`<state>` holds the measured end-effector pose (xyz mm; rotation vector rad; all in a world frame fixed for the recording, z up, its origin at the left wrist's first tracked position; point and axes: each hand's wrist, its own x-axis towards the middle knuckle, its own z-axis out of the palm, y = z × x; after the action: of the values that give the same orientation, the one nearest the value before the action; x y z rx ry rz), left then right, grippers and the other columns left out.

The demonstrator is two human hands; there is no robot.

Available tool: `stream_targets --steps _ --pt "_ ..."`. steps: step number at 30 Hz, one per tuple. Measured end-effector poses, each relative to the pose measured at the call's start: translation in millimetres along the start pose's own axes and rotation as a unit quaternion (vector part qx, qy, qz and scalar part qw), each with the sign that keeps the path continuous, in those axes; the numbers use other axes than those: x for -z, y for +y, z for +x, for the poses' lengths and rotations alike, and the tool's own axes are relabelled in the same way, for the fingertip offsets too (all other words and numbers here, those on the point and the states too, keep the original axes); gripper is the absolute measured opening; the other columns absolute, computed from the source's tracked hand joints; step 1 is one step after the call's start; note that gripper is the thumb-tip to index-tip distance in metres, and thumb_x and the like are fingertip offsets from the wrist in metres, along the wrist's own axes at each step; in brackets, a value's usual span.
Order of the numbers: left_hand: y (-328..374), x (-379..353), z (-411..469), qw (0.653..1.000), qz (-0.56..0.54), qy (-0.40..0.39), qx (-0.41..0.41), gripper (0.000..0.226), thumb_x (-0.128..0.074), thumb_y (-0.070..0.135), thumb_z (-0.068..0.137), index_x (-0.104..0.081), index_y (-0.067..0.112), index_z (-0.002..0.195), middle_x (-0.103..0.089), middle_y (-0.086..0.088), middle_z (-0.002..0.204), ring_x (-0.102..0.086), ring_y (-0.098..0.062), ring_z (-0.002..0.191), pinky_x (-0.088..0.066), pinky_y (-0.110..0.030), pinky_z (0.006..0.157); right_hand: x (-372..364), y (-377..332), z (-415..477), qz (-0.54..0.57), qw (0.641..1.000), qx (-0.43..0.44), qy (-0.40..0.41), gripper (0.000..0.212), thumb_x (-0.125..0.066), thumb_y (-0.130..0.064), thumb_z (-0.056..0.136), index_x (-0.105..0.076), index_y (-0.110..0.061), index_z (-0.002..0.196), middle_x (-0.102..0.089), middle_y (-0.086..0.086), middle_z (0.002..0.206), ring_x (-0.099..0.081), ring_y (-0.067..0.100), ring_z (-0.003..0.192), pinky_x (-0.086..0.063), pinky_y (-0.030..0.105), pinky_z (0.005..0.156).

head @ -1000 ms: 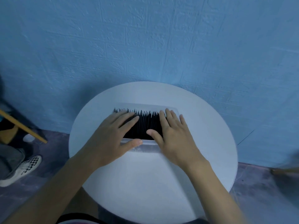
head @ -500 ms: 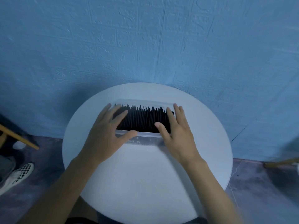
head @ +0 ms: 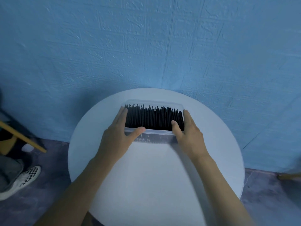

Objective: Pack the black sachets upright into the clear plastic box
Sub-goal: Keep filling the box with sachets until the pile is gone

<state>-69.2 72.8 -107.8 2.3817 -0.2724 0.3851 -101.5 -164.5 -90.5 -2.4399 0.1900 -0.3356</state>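
A clear plastic box (head: 154, 137) stands on the far half of a round white table (head: 154, 180). It is filled from end to end with a row of black sachets (head: 153, 119) standing upright, their pointed tops showing above the rim. My left hand (head: 116, 136) lies flat against the box's left end, fingers straight, thumb on the front rim. My right hand (head: 189, 132) lies along the right end the same way, its thumb touching the front of the sachets.
A blue textured wall (head: 146, 46) rises right behind the table. At the left, on the floor, are another person's checkered shoe (head: 24, 178) and a slanting wooden leg (head: 22, 137). A second wooden piece (head: 290, 176) shows at the right edge.
Both hands have slid outward off the tops of the sachets to the two ends of the box. The whole row of sachets is now uncovered.
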Motion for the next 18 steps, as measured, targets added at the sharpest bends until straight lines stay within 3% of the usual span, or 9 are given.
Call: stream_targets --steps 5,12,16,18 --pt "0.2 -4.5 15.8 1.000 0.009 -0.008 0.020 0.103 -0.048 0.074 0.077 -0.016 0.022 0.161 -0.015 0.010 0.166 -0.029 -0.012 0.148 -0.029 -0.031 0.113 -4.0 3.6 21.4 0.001 1.000 -0.004 -0.003 0.074 -0.043 -0.052 0.101 -0.016 -0.017 0.160 -0.030 0.001 0.163 -0.037 0.022 0.144 -0.033 0.032 0.108" --pt "0.5 -17.5 55.5 0.999 0.000 -0.022 0.029 0.103 -0.048 0.075 0.076 -0.018 0.024 0.160 -0.021 0.007 0.166 -0.029 -0.013 0.148 -0.028 -0.032 0.116 -5.8 14.9 63.7 0.004 1.000 -0.004 -0.018 0.077 -0.042 -0.057 0.100 -0.014 -0.019 0.160 -0.036 0.003 0.159 -0.042 0.022 0.139 -0.035 0.033 0.104" --pt "-0.9 -18.4 60.5 0.998 -0.012 -0.042 0.052 0.097 -0.060 0.069 0.082 -0.017 0.031 0.160 -0.028 0.010 0.163 -0.033 -0.012 0.146 -0.031 -0.033 0.114 -0.3 13.6 68.8 -0.001 0.999 -0.009 -0.054 0.084 -0.041 -0.065 0.096 -0.008 -0.022 0.161 -0.031 0.001 0.161 -0.052 0.023 0.127 -0.037 0.034 0.100" --pt "2.3 -13.5 63.1 0.996 -0.004 -0.062 0.070 0.097 -0.063 0.068 0.082 -0.016 0.032 0.160 -0.029 0.008 0.163 -0.035 -0.015 0.145 -0.033 -0.036 0.114 7.0 8.0 69.1 -0.006 0.997 -0.018 -0.080 0.087 -0.040 -0.067 0.095 -0.003 -0.023 0.161 -0.023 -0.001 0.164 -0.049 0.024 0.132 -0.038 0.035 0.103"
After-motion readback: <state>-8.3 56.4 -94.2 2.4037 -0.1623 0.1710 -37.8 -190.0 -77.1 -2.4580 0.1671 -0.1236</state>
